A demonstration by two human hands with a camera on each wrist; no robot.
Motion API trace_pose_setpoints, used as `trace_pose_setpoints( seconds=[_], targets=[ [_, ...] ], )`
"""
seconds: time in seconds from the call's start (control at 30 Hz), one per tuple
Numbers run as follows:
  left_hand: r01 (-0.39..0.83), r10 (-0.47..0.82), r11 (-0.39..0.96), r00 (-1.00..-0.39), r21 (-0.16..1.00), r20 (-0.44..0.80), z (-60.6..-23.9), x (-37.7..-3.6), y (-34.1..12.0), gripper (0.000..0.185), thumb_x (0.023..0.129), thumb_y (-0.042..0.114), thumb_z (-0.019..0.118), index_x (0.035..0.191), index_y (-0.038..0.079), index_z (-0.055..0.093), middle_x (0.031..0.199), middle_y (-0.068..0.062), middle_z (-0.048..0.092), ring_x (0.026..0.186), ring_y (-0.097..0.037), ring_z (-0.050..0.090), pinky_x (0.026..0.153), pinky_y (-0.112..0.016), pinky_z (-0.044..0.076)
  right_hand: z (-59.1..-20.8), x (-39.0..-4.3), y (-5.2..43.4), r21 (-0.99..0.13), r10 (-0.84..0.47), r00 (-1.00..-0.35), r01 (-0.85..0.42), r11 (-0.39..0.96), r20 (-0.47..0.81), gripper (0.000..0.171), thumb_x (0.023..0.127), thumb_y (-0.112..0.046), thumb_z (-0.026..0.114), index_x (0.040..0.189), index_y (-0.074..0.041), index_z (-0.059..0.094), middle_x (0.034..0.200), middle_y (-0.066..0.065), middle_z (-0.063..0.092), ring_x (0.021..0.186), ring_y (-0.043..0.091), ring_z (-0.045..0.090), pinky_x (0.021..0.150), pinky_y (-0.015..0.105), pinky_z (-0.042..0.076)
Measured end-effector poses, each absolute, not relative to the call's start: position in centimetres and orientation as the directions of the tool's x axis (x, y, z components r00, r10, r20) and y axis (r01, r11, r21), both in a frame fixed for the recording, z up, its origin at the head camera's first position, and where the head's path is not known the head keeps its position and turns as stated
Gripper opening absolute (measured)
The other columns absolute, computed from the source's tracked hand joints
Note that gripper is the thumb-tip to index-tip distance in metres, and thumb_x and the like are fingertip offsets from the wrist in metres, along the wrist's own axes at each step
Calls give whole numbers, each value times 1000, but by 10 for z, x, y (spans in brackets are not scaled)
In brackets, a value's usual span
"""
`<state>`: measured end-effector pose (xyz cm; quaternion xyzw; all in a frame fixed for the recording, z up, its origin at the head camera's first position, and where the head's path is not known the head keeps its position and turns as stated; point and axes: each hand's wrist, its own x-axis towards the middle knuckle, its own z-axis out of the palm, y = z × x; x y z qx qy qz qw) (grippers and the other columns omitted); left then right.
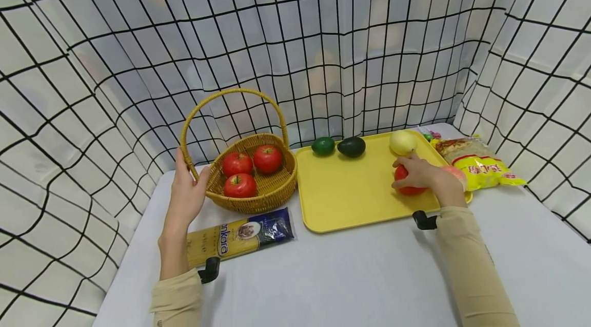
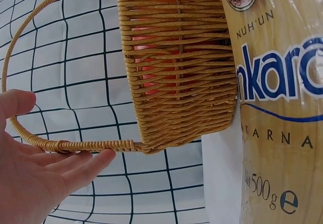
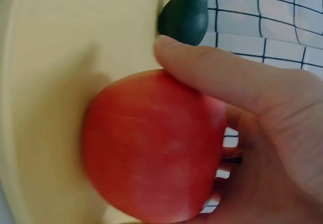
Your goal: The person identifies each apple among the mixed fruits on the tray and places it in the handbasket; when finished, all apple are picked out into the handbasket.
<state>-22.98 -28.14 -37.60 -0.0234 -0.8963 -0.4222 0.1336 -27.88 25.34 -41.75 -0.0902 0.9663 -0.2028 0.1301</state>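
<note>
A woven basket (image 1: 258, 198) with a tall handle (image 1: 186, 132) holds three red apples (image 1: 240, 185). My left hand (image 1: 190, 183) rests against the base of the handle; in the left wrist view its straight fingers (image 2: 75, 166) lie under the handle (image 2: 91, 146) and the thumb above it. On the yellow tray (image 1: 351, 193) my right hand (image 1: 408, 173) grips a red apple (image 1: 410, 189). The right wrist view shows my thumb and palm wrapped round this apple (image 3: 151, 143), which sits on the tray (image 3: 50, 57).
A green lime (image 1: 323, 146), a dark avocado (image 1: 351, 147) and a yellow fruit (image 1: 403, 142) line the tray's far edge. A pinkish fruit (image 1: 459, 174) lies behind my right wrist. A spaghetti packet (image 1: 240, 237) lies before the basket, a noodle bag (image 1: 480, 165) right of the tray. Checked cloth walls enclose the table.
</note>
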Motion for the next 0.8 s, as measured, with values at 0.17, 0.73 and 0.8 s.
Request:
trace_pose_setpoints(
  seconds=[0.17,0.73,0.8],
  targets=[
    [157,-70,642,-963,751,261,-376,-230,-283,87,109,42,41,162,19,-23,173,-21,-1,158,-47,11,120,-71,26,-411,-276,249,-418,-245,-919,-100,903,-310,72,91,-38,74,146,-1,45,139,35,38,121,49,48,102,59,51],
    [146,-73,633,-966,760,247,-375,-231,-282,87,109,40,42,162,19,-24,173,-22,-1,158,-47,11,121,-71,24,-402,-270,236,-404,-265,-881,-94,910,-391,64,90,-44,75,137,-7,50,121,20,59,110,35,54,88,41,57],
    [148,-75,632,-965,760,251,-375,-231,-283,87,109,38,42,162,19,-23,173,-21,-2,158,-47,10,121,-70,24,-402,-270,232,-421,-284,-869,-98,902,-405,66,90,-47,74,138,-9,50,124,20,58,112,35,54,88,41,57]
  ],
)
